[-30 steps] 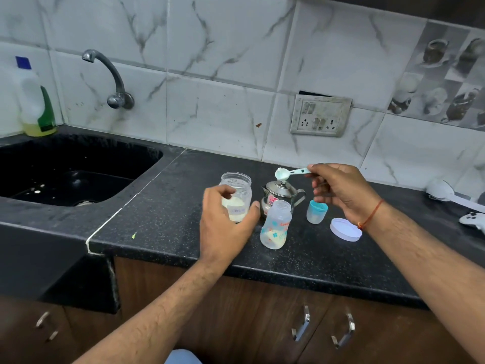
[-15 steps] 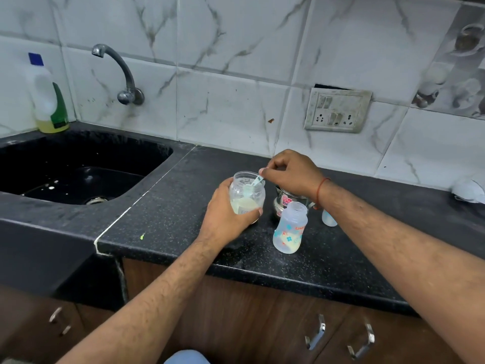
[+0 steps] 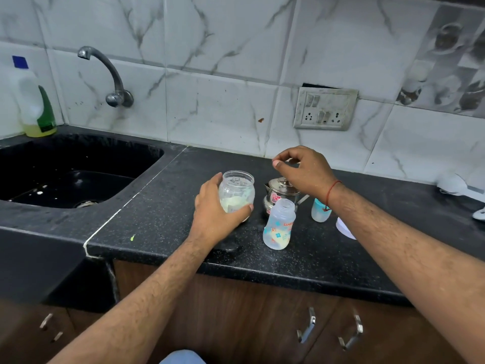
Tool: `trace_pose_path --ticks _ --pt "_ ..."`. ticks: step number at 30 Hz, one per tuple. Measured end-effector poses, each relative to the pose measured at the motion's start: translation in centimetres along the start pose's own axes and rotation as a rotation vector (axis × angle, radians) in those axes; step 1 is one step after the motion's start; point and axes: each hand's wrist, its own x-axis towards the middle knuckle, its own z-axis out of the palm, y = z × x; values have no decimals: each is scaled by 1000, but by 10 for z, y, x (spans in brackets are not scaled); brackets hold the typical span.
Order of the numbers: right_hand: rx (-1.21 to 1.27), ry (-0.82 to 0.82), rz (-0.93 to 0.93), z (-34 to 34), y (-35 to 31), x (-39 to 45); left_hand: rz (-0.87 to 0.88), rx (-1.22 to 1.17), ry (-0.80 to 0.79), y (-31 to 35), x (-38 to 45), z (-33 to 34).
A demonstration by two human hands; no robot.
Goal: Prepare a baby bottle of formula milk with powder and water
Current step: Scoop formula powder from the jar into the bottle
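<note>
My left hand grips a clear glass jar of pale formula powder that stands on the black counter. A faint pale shape lies inside the jar near its mouth. My right hand hovers above and to the right of the jar, over a small steel pot, fingers pinched together with nothing visible in them. The baby bottle stands uncapped in front of the pot, printed with small flowers. Its blue-topped cap stands to the right, partly behind my right forearm.
A white lid lies by my right forearm. A black sink with a wall tap lies on the left, with a dish soap bottle in its corner. A wall socket sits behind. White items lie far right.
My right hand carried the spoon from above the pot into the jar, then lifted up and right without it. My left hand closed on the jar and keeps holding it.
</note>
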Motion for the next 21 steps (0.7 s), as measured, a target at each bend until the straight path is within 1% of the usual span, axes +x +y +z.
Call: trace_pose_path --ticks 2,4,5,6,7,8,9,11,12,18,21 --pt "2 40 33 -12 10 -7 119 106 144 10 -9 -5" --pt "0 78 71 -23 21 -14 364 148 279 21 -23 -10" --pt "1 95 94 -28 26 -18 493 155 291 24 -30 -10" --pt "2 111 120 -32 32 -21 589 157 261 27 -37 -7" --pt "6 124 153 -35 38 -23 636 147 206 30 -43 -3" --pt "11 129 188 -36 44 -24 629 119 137 34 -48 2" --pt "21 124 227 -35 51 -26 580 72 58 38 -51 8" --pt "50 85 307 -32 61 -29 407 -20 -87 44 -53 18" --pt "67 62 341 -30 65 -31 339 -41 -136 45 -52 22" --pt "136 -69 452 -14 74 -34 184 -141 -379 43 -43 28" --pt "131 -134 471 -12 69 -32 155 -131 -412 43 -41 29"
